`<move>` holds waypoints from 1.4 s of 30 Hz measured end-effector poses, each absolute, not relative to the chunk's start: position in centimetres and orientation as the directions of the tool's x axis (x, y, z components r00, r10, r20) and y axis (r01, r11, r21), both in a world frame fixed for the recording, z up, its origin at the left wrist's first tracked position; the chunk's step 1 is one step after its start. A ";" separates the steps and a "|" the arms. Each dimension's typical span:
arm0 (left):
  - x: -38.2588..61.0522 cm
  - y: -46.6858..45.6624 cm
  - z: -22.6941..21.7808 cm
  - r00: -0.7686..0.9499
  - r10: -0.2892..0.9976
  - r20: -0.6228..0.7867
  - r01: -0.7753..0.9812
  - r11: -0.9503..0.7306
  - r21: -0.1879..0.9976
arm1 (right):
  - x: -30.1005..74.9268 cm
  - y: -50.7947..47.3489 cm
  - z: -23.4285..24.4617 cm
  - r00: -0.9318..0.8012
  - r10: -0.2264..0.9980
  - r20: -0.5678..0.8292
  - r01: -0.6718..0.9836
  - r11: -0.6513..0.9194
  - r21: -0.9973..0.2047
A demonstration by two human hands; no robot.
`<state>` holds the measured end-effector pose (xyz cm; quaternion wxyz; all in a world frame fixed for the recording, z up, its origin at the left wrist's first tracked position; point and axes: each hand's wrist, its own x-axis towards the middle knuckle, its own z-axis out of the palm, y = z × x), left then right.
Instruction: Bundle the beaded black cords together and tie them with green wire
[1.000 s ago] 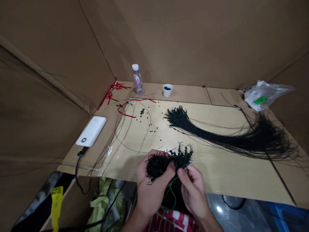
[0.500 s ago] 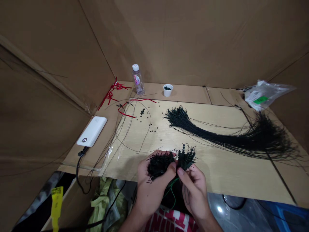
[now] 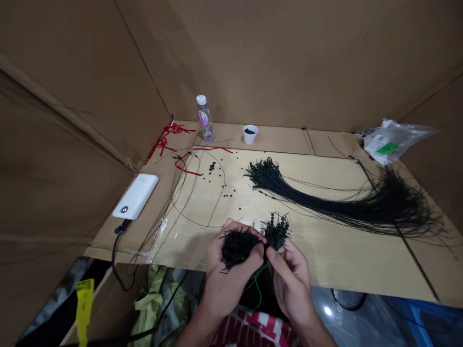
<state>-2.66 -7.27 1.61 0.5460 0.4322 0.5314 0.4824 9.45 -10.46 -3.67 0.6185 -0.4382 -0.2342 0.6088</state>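
My left hand (image 3: 227, 279) is closed around a bundle of black strands (image 3: 237, 248), whose short bristly ends stick out above the thumb. In my right hand (image 3: 292, 274), thumb and fingers pinch a smaller cluster of dark green beaded strands (image 3: 277, 231). The two hands almost meet at the thumbs, just over the front edge of the table. A thin green cord (image 3: 258, 289) hangs down between them. Across the table lies a long bundle of dark strands (image 3: 325, 205), beaded at its left end and frayed at its right.
Loose dark beads (image 3: 211, 166) and a red ribbon (image 3: 188, 169) lie at left on the board (image 3: 361, 260). Behind stand a bottle (image 3: 205, 120) and a white cup (image 3: 250, 136) of beads. A white power bank (image 3: 136, 196) is left, a plastic bag (image 3: 394, 140) right. Cardboard walls surround the table.
The view has shifted slightly. The beaded cluster in my right hand sits a little differently against the fingers; both hands keep their grip.
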 end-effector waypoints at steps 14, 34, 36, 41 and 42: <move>-2.4 -7.2 1.5 -0.140 0.975 -0.174 -0.089 0.162 0.983 | 10.6 -10.4 -3.1 0.089 0.967 -0.239 -0.430 -0.179 -0.885; -3.1 -6.7 1.6 -0.039 0.986 -0.162 -0.062 0.160 0.985 | 11.8 -9.7 -2.1 0.046 0.990 -0.136 -0.259 -0.120 -0.958; -3.2 -6.8 1.4 -0.016 0.988 -0.155 -0.062 0.154 0.986 | 11.6 -9.9 -2.7 0.049 0.985 -0.163 -0.343 -0.137 -0.929; -3.1 -7.2 0.3 -0.025 0.990 -0.140 -0.092 0.137 0.986 | 11.1 -10.6 -4.1 0.072 0.973 -0.217 -0.472 -0.159 -0.867; -3.0 -7.3 0.0 -0.039 0.991 -0.130 -0.093 0.126 0.988 | 11.0 -10.6 -4.1 0.079 0.972 -0.223 -0.482 -0.159 -0.862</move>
